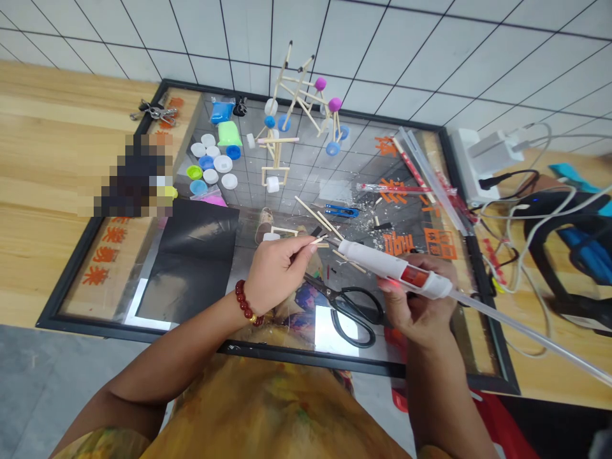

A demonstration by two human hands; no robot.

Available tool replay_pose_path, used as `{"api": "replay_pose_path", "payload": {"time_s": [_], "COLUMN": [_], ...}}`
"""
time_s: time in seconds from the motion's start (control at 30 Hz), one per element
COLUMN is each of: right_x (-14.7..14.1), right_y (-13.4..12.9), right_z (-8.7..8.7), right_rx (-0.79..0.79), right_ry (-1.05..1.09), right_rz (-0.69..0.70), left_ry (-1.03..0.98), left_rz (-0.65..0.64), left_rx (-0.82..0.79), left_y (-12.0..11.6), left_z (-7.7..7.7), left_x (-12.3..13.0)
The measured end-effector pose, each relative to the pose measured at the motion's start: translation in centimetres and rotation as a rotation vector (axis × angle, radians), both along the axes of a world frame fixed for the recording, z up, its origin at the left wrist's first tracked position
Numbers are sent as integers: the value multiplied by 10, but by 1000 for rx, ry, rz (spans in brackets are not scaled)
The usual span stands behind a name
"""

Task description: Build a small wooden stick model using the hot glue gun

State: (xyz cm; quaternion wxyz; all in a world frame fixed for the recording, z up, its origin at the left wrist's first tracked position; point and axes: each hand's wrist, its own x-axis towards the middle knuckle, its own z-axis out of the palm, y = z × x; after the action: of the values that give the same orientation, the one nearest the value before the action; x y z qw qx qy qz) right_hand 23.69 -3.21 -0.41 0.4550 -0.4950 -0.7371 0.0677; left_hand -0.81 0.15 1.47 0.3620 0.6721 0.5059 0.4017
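Observation:
Gripped in my right hand (415, 299) is a white glue gun (377, 260), a long clear glue stick (530, 335) jutting from its back end. Its nozzle points left, close to the fingertips of my left hand (282, 264). Those fingers pinch a short pale wooden stick (319, 240) with a dark piece by its end; whether nozzle and stick touch I cannot tell. Just beyond my left hand lies a small stick frame (284, 230) with a white cap. Black-handled scissors (356, 306) rest on the glass between my forearms.
Stick figures with caps and pink balls (306, 105) stand at the back. Bottle caps (222, 164) and a black sheet (189, 261) lie left. A blue cutter (342, 211) lies mid-board. Glue sticks (433, 178), a power strip (471, 166) and cables are at right.

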Motion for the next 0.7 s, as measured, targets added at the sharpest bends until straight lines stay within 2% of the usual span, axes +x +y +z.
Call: {"api": "replay_pose_path", "payload": {"time_s": [0.33, 0.57, 0.7], "right_x": [0, -5, -4], "right_y": [1, 1, 1], "right_z": [4, 5, 6], "right_rx": [9, 20, 43], "right_ry": [36, -31, -75], "right_rz": [-84, 1, -31], "left_ry": [-9, 20, -10], "left_rz": [11, 23, 27], "left_rx": [-35, 7, -18], "left_y": [0, -2, -1], "left_z": [1, -1, 0], "left_x": [0, 0, 0]}}
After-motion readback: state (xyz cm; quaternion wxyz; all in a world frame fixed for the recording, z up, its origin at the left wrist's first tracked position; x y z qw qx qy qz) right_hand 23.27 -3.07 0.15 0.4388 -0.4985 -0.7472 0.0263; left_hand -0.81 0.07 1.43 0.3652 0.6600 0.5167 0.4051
